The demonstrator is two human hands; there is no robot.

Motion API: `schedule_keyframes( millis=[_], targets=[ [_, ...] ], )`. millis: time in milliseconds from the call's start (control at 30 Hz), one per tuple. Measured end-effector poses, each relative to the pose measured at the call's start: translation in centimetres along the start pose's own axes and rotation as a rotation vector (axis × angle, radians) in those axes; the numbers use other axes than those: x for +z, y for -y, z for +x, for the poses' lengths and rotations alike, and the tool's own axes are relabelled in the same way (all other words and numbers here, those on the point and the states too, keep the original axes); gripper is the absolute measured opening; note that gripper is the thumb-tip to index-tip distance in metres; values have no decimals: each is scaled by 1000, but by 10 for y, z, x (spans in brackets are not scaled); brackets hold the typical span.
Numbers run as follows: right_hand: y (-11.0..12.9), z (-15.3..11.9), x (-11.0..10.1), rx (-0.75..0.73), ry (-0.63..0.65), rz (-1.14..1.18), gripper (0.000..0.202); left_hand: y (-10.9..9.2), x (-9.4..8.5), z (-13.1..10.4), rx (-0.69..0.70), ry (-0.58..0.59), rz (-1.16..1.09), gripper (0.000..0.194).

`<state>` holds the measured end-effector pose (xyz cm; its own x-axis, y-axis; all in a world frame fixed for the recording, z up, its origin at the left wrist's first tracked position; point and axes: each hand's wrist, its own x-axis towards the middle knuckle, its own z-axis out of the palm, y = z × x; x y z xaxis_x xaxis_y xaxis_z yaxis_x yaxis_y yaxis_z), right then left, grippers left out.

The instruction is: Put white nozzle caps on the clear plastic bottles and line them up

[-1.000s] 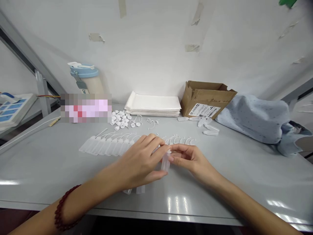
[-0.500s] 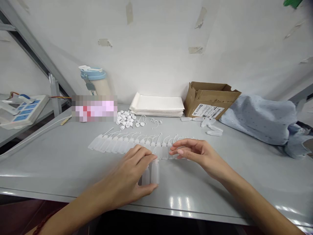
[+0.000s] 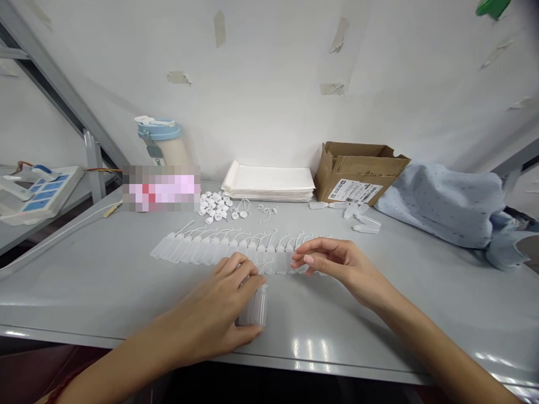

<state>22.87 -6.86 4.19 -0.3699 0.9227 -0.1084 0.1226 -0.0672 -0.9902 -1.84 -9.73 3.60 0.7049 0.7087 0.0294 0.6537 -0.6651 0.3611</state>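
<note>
Near worktop's front edge (image 3: pixel 357 370), clamping bottle (image 3: pixel 261 308) in left hand (image 3: pixel 223 303), holding right hand (image 3: pixel 342 265) unclasped beside lined-up bottles (image 3: pixel 202 249), leaving caps (image 3: pixel 216 206) loose

Fingers (image 3: pixel 320 245) are bare; the left forearm (image 3: pixel 155 345) wears a dark red bracelet (image 3: pixel 62 388).

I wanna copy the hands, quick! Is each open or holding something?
Left hand: closed on a small clear bottle.
Right hand: loosely open, nothing visible in it, near the row of bottles.
</note>
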Motion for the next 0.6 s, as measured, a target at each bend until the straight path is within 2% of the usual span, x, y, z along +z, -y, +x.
schedule_keyframes(
  millis=[233, 433, 600],
  targets=[
    [2, 1, 2, -9, -9, -4, 18, 4, -4, 1, 57, 22, 44, 33],
    [0, 2, 2, -4, -10, -42, 18, 6, -5, 0, 100, -34, 73, 35],
    [-3, -1, 12, -17, 116, -181, 19, 6, -4, -1, 77, -9, 86, 34]
  ],
)
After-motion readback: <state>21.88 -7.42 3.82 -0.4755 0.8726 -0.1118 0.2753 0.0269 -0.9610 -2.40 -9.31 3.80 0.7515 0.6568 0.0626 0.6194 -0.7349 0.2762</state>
